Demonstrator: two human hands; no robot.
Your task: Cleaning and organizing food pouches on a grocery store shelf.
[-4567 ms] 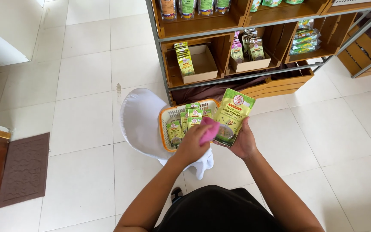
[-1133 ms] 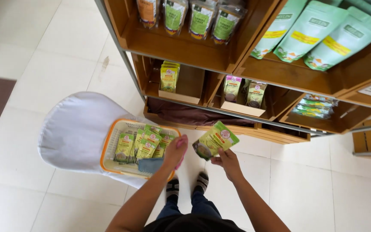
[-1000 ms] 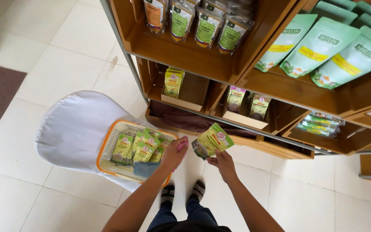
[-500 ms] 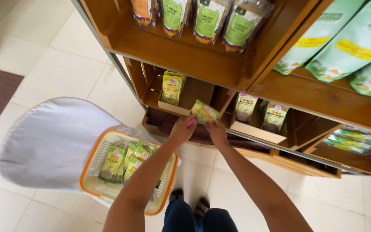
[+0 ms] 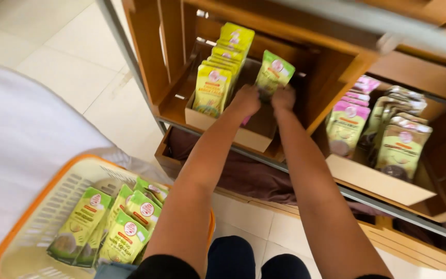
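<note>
Head view: both hands grip one green pouch [image 5: 274, 72] by its lower edge, left hand [image 5: 245, 99] and right hand [image 5: 283, 97] closed on it side by side, about equally near. I read the pouch upright, long axis vertical, rising above the hands. It stands in the cardboard tray [image 5: 218, 126], just right of the tray's yellow pouch row [image 5: 223, 70].

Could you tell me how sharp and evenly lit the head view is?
Head view: motion blur softens the shelf rail and floor; both hands, left and right, and the green pouch are slightly soft; soft daylight, no glare; the crate recess behind the pouches is shadowed; wide-angle lens bends the shelf edges.
</note>
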